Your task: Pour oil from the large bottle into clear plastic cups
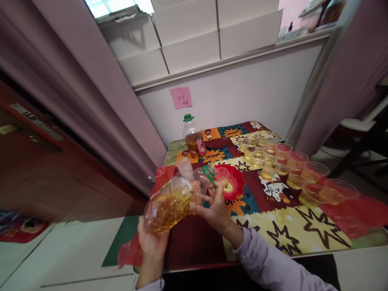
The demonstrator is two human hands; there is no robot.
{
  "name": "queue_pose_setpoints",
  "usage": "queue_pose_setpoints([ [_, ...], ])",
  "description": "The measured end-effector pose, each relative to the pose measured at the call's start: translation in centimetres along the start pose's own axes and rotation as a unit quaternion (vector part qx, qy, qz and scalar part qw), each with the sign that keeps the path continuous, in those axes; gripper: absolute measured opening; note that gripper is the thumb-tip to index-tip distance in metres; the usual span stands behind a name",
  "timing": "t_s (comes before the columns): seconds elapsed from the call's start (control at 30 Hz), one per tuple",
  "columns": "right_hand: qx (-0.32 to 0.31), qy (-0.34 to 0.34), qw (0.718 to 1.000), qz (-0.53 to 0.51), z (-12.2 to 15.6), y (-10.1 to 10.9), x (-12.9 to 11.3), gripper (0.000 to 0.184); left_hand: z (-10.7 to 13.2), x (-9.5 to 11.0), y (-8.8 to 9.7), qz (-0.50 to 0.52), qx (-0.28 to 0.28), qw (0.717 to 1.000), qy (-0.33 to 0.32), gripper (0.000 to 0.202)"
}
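Observation:
A big clear plastic bottle (171, 202) of yellow liquid lies tilted in the air, its neck with a green ring pointing up and to the right. My left hand (152, 242) supports it from beneath at the base, fingers mostly hidden behind it. Near the neck, my right hand (214, 208) grips the bottle with curled fingers. Just past the mouth, a clear plastic cup (222, 174) stands on a red scalloped plate (238, 190). I cannot make out whether liquid is flowing from the mouth.
Several clear cups with yellow liquid (269, 167) stand grouped on the right of the patterned tablecloth (209, 246). A second bottle with a green cap (194, 139) stands upright at the back left. Red plastic film (360, 214) covers the right edge. A wall (236, 97) is behind.

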State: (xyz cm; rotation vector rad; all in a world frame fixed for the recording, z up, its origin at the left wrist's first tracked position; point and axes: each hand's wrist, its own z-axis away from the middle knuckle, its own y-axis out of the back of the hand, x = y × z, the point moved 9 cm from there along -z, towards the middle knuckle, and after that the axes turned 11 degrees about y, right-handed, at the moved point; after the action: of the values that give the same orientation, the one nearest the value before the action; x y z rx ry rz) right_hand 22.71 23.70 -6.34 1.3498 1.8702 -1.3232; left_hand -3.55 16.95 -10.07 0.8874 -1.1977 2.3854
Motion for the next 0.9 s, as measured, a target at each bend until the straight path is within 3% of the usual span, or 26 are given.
queue_pose_setpoints([
  [0.23,-0.011,-0.045,0.999,-0.024,-0.1,0.2,2.9,0.09,0.5,0.6,0.8,-0.025,0.022,0.998,-0.047,0.071],
  [0.4,0.009,-0.089,0.992,-0.084,0.2,0.0,4.6,0.091,1.2,1.5,0.5,-0.037,0.044,0.997,-0.047,0.048],
  [0.57,0.013,-0.105,0.988,-0.109,0.6,-0.2,4.9,0.092,2.6,2.2,-0.9,-0.032,0.065,0.996,-0.057,0.031],
  [0.9,0.034,-0.109,0.986,-0.117,0.6,0.4,4.3,0.095,3.3,2.1,-2.5,-0.045,0.101,0.993,-0.051,0.029],
])
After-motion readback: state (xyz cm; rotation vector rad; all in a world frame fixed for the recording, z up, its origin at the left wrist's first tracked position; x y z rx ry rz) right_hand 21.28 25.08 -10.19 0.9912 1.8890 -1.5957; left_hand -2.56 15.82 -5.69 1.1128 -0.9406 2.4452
